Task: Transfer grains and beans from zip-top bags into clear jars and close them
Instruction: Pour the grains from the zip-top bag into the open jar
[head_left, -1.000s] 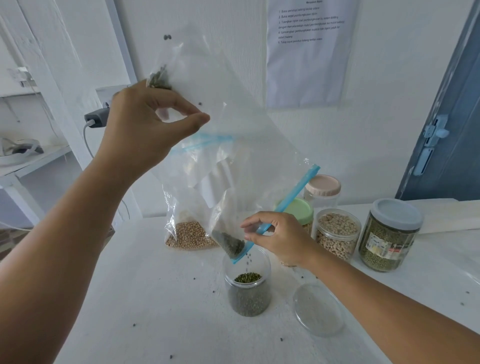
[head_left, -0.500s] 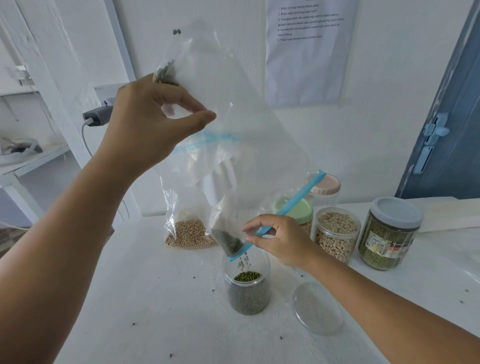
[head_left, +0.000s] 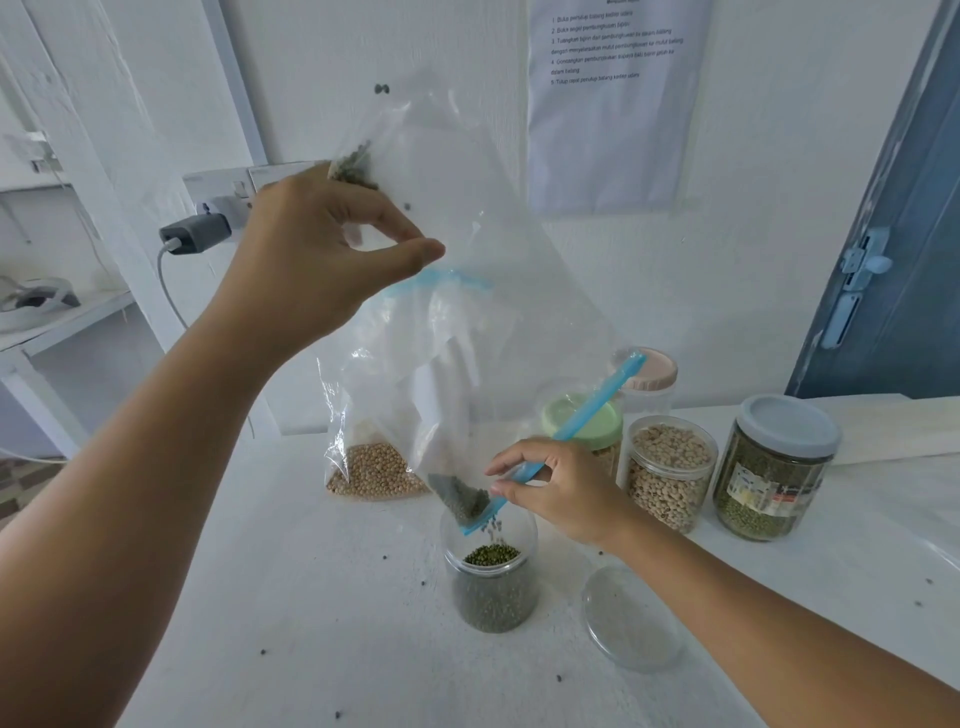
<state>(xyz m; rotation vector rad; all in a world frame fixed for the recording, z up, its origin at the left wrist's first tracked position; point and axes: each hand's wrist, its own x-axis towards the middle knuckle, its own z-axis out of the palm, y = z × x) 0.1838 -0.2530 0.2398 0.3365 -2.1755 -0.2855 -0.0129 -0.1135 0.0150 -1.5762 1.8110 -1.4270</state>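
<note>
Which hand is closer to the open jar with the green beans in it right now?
Right. The right hand pinches the bag's blue zip edge just above the open jar; the left hand holds the bag's upper corner high above it.

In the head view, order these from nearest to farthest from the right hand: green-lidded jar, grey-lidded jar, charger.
1. Green-lidded jar: just behind the right hand.
2. Grey-lidded jar: farther right on the table.
3. Charger: far left, on the wall.
</note>
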